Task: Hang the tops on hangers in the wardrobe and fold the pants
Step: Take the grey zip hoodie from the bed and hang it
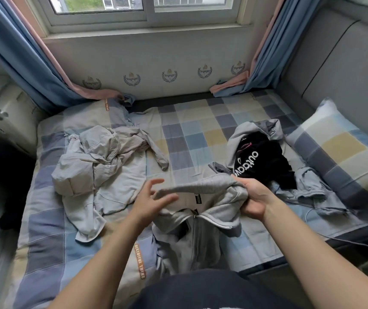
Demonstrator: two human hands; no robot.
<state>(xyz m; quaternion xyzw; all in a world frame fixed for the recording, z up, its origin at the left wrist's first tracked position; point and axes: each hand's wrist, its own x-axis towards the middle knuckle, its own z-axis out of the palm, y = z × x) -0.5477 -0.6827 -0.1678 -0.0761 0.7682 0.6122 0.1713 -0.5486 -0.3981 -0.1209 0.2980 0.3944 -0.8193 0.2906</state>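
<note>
Three clumps of clothes on bed (192, 130), checked sheet. Centre, nearest: grey zip hoodie (200, 219), part lifted off sheet, zip and white-edged collar hanging twd bottom of frame, black label showing inside. R hand (254, 197): closed round bunched hoodie fabric at its right side, thumb on top. L hand (154, 197): open, fingers spread and straight, at hoodie's left edge; touching cloth or just above it, can't tell. Left of hands: crumpled beige garment (98, 166), one sleeve trailing twd mid-bed. Right, near pillow (343, 148): black top (263, 161) w/ white lettering, nested in folds of light grey garment (241, 134); blue-grey garment (310, 186) just beside, partly under black top. Across sheet at right edge: thin white cable (345, 240). Either side of window (147, 10): blue-pink curtains (22, 63).
</note>
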